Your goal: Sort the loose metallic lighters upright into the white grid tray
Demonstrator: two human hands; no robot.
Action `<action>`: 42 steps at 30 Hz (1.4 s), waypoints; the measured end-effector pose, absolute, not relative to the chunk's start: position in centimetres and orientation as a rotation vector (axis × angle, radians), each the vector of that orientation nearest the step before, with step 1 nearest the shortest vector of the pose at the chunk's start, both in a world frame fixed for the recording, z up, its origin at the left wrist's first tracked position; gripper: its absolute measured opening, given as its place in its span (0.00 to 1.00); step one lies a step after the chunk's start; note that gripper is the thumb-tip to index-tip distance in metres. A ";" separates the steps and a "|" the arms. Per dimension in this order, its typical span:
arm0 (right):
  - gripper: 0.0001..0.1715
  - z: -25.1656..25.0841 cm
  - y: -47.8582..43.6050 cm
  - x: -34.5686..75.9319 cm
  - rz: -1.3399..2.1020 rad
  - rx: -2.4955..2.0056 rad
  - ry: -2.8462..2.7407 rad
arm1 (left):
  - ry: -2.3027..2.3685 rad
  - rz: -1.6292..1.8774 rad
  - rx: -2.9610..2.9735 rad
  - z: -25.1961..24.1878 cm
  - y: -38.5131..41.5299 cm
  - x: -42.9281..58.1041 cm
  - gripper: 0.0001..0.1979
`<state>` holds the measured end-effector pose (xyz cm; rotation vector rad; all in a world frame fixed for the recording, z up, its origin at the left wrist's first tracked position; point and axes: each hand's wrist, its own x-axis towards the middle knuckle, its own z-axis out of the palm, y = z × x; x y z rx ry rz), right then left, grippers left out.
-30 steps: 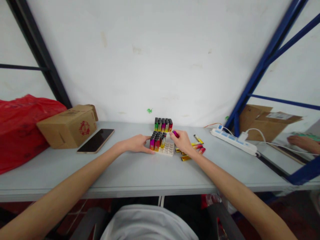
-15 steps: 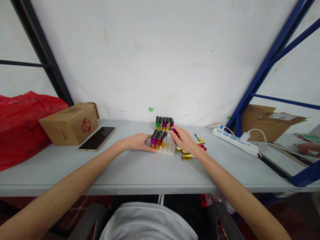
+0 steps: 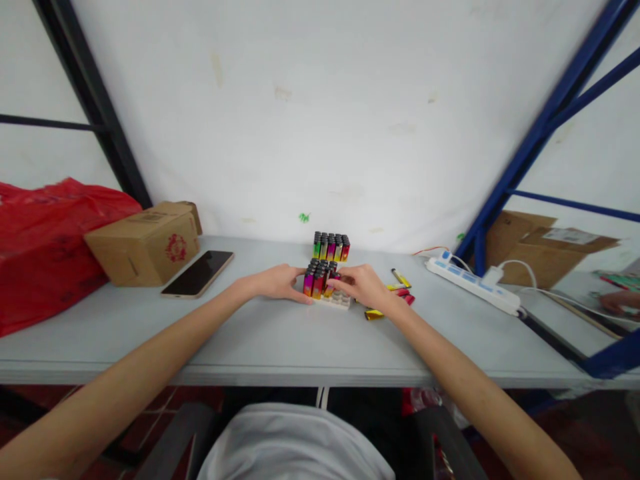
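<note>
A pale tray (image 3: 340, 301) with rows of round holes stands on the table, its left part filled with upright colourful lighters (image 3: 313, 283) with black tops. Around the left end of this tray curls my left hand (image 3: 283, 282), thumb in front and fingers behind, steadying it. My right hand (image 3: 357, 281) is closed in a pinch on a lighter (image 3: 332, 285) at the edge of the filled rows, over the tray. Its fingers partly cover that lighter. Several loose lighters (image 3: 374, 314) lie to the right, some hidden behind my right hand.
Another block of upright lighters (image 3: 331, 248) stands behind, near the wall. To the left are a phone (image 3: 198, 274), a cardboard box (image 3: 145, 247) and a red bag (image 3: 55, 247). A white power strip (image 3: 473, 285) lies right, before a blue frame (image 3: 525, 153). Another person's hand (image 3: 620, 301) shows far right.
My right hand has moved left and down, bringing the lighter from above the tray's right side to the filled rows. My left hand stays at the tray's left end.
</note>
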<state>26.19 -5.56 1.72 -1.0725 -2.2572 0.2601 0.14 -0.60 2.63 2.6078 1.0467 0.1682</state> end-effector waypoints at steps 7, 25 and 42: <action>0.31 1.2 -5.0 25.5 0.142 -1.185 -2.401 | 1.055 0.164 2.597 2.8 -0.7 0.2 0.38; 0.21 2.5 -0.4 38.0 -0.349 -1.595 -2.005 | 1.073 0.124 2.580 3.1 -0.8 0.2 0.39; 0.13 1.7 -1.1 37.4 0.536 -1.415 -2.337 | 1.069 0.091 2.621 3.0 -0.5 0.2 0.39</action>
